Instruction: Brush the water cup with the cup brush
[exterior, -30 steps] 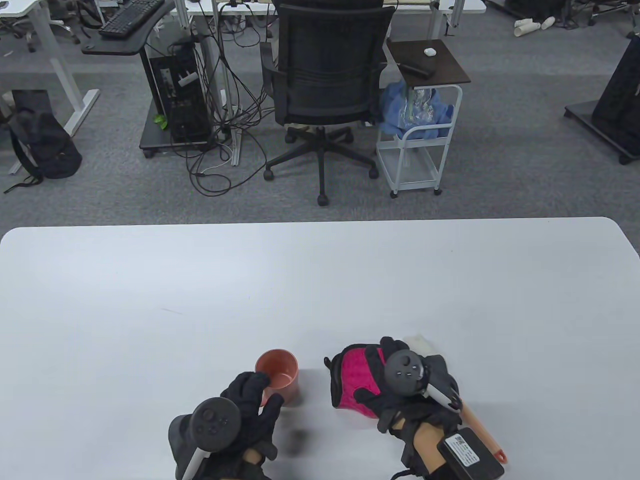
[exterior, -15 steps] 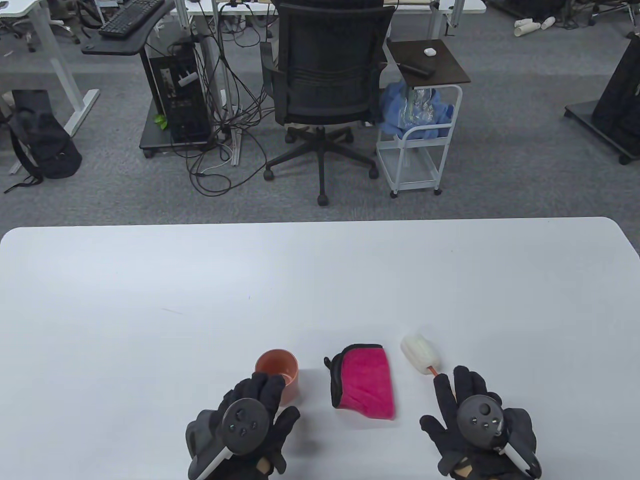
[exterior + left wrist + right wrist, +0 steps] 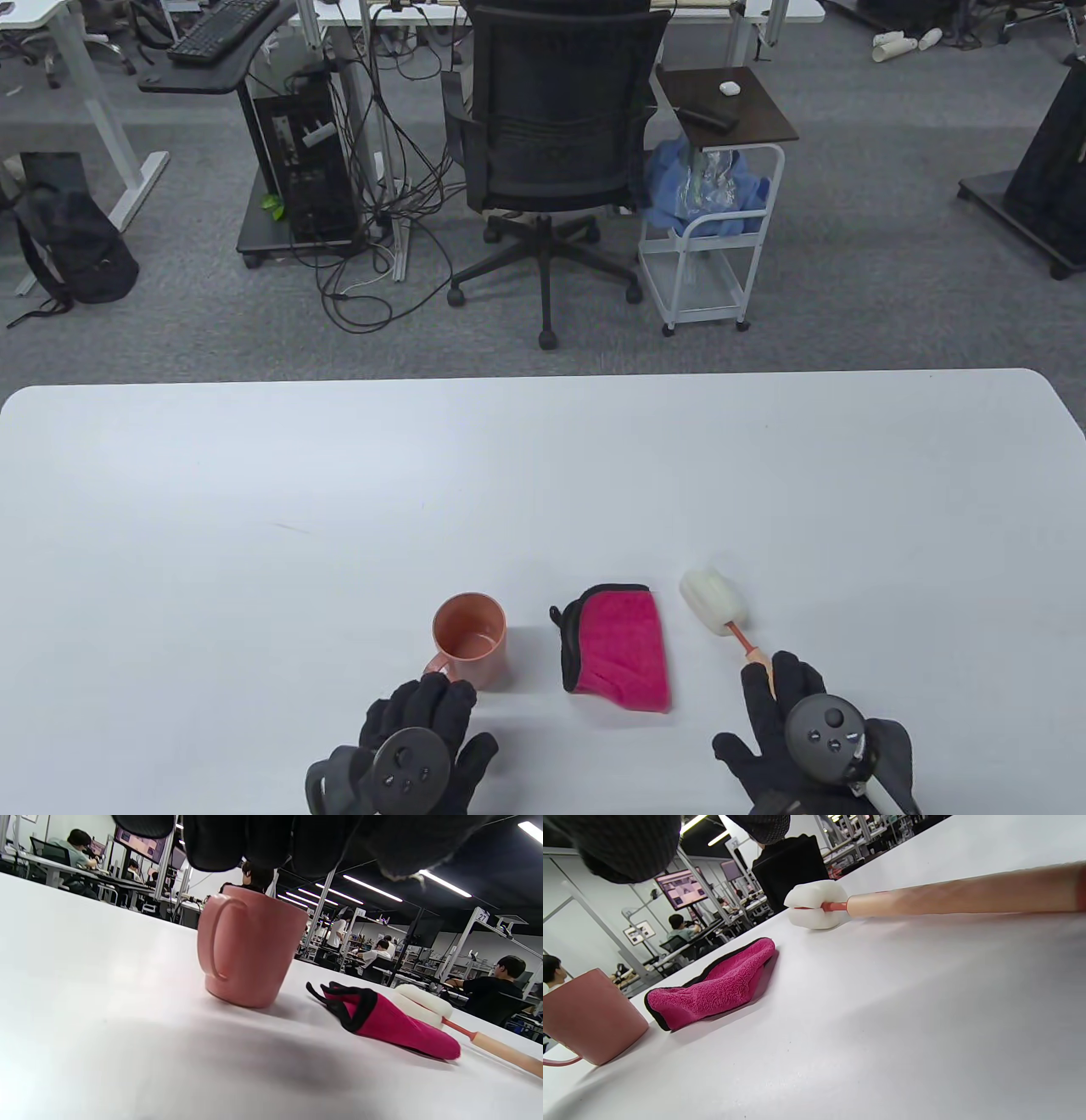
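Both hands have drawn back toward the bottom edge since half a second ago: the left hand (image 3: 416,747) has slipped down off the cup's near side, and the right hand (image 3: 806,739) has slid lower along the brush handle.

The water cup (image 3: 471,638) stands upright on the bench (image 3: 339,509), lower centre of the table view, mouth up. Its handle points toward the lower left, just beyond the left hand's fingertips; whether they touch it cannot be told. In the left wrist view the cup (image 3: 250,946) sits straight ahead under the hanging fingers (image 3: 263,840), handle facing the camera.

The cup brush (image 3: 721,613) lies flat at lower right. Its long axis runs diagonally, with the white sponge head toward the upper left and the pale wooden handle leading down under the right hand's fingers (image 3: 764,688). That hand is by far the nearer to it. Its fingers lie spread and flat over the handle, seemingly not closed round it. The left fingers are loosely together and hold nothing.

A folded magenta cloth (image 3: 619,649) lies between cup and brush, touching neither.

The cup is a matt salmon pink, its inside bare.
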`<state>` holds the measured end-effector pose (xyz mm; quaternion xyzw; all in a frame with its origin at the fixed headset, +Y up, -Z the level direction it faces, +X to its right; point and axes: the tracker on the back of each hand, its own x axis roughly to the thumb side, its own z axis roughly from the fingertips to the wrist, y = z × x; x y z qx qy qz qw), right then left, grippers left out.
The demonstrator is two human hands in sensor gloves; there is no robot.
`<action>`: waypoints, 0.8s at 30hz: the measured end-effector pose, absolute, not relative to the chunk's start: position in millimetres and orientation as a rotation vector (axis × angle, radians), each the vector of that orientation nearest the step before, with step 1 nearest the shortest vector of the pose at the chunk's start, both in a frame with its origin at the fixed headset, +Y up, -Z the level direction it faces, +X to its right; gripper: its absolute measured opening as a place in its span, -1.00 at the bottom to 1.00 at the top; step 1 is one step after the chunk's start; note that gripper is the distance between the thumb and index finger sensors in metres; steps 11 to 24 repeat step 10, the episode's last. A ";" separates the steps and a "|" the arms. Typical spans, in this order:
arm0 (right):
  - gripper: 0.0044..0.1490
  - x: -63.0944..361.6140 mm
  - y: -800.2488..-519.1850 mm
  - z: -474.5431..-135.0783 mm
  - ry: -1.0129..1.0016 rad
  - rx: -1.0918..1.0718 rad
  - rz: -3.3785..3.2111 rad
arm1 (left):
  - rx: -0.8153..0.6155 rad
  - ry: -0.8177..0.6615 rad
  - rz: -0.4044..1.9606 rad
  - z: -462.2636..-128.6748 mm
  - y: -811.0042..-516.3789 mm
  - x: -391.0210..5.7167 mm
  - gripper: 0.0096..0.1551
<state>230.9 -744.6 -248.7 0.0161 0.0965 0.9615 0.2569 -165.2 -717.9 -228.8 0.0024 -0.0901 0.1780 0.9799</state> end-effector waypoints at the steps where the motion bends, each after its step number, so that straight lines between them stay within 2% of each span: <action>1: 0.06 231.5 -744.6 -248.2 0.258 0.039 2.605 | 0.006 -0.182 0.358 -228.8 -718.0 -164.9 -0.29; 24: 0.05 232.7 -746.8 -245.6 0.250 0.027 2.578 | -0.024 -0.169 0.395 -229.7 -721.9 -171.8 -0.29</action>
